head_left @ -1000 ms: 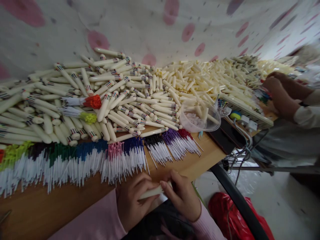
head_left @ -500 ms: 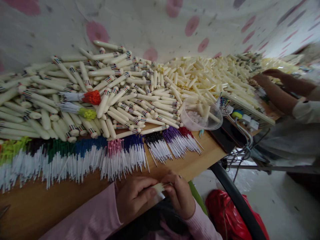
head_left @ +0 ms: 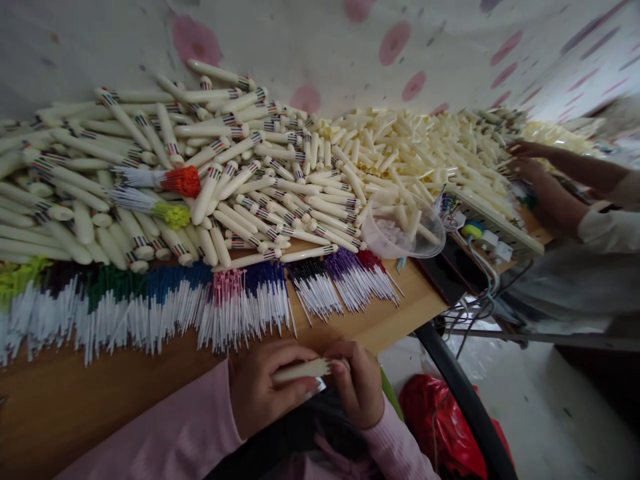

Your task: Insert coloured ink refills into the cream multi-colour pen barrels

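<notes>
1. Head view, the piece in hand: a pale pen barrel [head_left: 301, 371] lies between the person's two hands, at the near edge of the counter [head_left: 100, 400]. Its long axis runs mostly left to right, the right end slightly farther away.
2. Head view, left grip: the left hand [head_left: 273, 387] is closed around the barrel, with the thumb along the near side and the fingers over the far side. The barrel's left end sits inside this hand.
3. Head view, right grip: the right hand [head_left: 357, 383] is curled inward with only a little room between thumb and forefinger, right at the barrel's notched right end. Something small and greyish shows there, too blurred to name; whether the hand has hold of it or of the barrel, I cannot tell.
4. Head view, the key relation: the notched end points right, out of the left grip and straight toward the right fingertips, so the right hand is the nearer one to that end.
5. Head view, beyond the hands: white sticks with black heads [head_left: 316, 293] lie on the far side, apart from both hands, their bare tips pointing near. Farther still is a heap of striped-end pens [head_left: 245, 217], with a clear bowl [head_left: 434, 249] to its right.
</notes>
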Available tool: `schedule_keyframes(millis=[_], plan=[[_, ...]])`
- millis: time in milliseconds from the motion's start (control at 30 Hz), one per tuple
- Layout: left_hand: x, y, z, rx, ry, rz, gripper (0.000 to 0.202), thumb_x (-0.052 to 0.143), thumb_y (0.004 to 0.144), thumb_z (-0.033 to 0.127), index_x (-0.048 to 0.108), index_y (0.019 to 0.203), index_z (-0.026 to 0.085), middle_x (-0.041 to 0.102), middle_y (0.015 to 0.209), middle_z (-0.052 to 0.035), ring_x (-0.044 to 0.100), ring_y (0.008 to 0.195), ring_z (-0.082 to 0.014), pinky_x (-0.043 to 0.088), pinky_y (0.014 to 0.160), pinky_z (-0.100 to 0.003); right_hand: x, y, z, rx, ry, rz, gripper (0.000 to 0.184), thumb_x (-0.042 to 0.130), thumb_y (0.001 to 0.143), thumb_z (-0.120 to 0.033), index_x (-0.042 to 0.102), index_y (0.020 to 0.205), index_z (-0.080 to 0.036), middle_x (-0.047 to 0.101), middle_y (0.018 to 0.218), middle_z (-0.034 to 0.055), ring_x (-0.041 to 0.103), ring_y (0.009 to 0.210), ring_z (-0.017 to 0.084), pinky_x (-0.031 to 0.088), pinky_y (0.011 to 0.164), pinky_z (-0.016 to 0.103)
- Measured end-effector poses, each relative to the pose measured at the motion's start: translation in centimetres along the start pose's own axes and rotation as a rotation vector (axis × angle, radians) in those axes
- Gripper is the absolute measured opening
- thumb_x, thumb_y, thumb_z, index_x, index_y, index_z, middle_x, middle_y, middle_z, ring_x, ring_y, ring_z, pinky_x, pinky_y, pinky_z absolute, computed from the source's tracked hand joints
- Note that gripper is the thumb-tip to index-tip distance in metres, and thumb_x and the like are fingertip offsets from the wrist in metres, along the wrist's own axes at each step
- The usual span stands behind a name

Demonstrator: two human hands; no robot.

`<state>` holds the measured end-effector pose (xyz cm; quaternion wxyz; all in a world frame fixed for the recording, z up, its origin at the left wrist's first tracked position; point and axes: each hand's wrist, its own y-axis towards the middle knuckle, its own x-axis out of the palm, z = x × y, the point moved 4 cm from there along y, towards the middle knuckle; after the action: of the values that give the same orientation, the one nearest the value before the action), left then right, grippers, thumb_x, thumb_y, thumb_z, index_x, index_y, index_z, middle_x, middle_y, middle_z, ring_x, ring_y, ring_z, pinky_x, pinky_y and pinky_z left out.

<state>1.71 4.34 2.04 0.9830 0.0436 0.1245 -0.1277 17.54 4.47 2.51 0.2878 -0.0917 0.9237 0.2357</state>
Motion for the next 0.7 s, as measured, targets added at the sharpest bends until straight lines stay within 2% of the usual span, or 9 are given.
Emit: schedule_keyframes(millis=[100,200,267,367,433,600,700], plan=[[-0.2,-0.1,0.3,0.054,0.012,0.088,0.011,0.071,0.075,0.015,0.072,0.085,0.02,0.066,0.071,-0.0003,0.064,0.065,-0.0142,0.048,0.058,-0.022,0.6,-0.4,0.2,0.132,-0.035,0.061,0.021,0.039,0.1,-0.03,0.051,0.084,-0.022,0.058,0.061,-0.0012,0.055,0.052,0.015,0.038,0.048,0.025],[-0.4,-0.2,0.6,0.13,0.035,0.144,0.006,0.069,0.08,0.015,0.07,0.085,0.018,0.064,0.07,-0.0003,0.062,0.063,-0.0122,0.047,0.058,-0.021,0.8,-0.5,0.3,0.262,-0.047,0.103,0.02,0.042,0.099,-0.03,0.049,0.082,-0.022,0.053,0.055,-0.0041,0.049,0.046,0.014,0.033,0.044,0.024],[-0.4,-0.2,0.6,0.141,0.043,0.136,0.005,0.067,0.082,0.016,0.07,0.085,0.018,0.063,0.071,0.0,0.061,0.064,-0.0118,0.046,0.059,-0.021,0.7,-0.4,0.2,0.252,-0.01,0.04,0.019,0.04,0.1,-0.034,0.051,0.09,-0.021,0.057,0.061,-0.0023,0.053,0.05,0.014,0.036,0.047,0.024],[-0.5,-0.2,0.3,0.094,0.022,0.127,0.005,0.067,0.081,0.015,0.067,0.084,0.019,0.064,0.073,0.0004,0.062,0.066,-0.0121,0.046,0.061,-0.021,0.0,-0.2,0.3,0.202,0.098,-0.147,0.025,0.035,0.101,-0.039,0.05,0.11,-0.02,0.062,0.077,0.0024,0.058,0.061,0.016,0.043,0.055,0.026],[-0.4,-0.2,0.3,0.096,0.022,0.121,0.005,0.066,0.082,0.014,0.065,0.084,0.019,0.065,0.074,0.0001,0.062,0.067,-0.0123,0.046,0.062,-0.021,-0.5,-0.2,0.6,0.196,0.126,-0.229,0.025,0.033,0.101,-0.039,0.048,0.112,-0.021,0.062,0.079,0.0033,0.059,0.063,0.017,0.045,0.057,0.027],[-0.4,-0.5,1.0,0.258,0.187,0.182,0.01,0.058,0.091,0.019,0.067,0.086,0.018,0.064,0.07,-0.0018,0.061,0.063,-0.0125,0.045,0.058,-0.021,-0.5,-0.2,1.2,0.172,-0.022,-0.206,0.031,0.031,0.102,-0.045,0.05,0.095,-0.021,0.059,0.068,0.0021,0.057,0.057,0.018,0.04,0.052,0.027],[-0.5,-0.7,1.2,0.343,0.291,0.205,0.012,0.056,0.092,0.017,0.068,0.09,0.018,0.065,0.07,-0.0033,0.062,0.061,-0.0124,0.046,0.056,-0.021,0.0,-0.4,1.3,0.204,-0.037,-0.175,0.033,0.034,0.1,-0.047,0.049,0.087,-0.021,0.054,0.06,-0.0005,0.053,0.051,0.017,0.036,0.048,0.027]])
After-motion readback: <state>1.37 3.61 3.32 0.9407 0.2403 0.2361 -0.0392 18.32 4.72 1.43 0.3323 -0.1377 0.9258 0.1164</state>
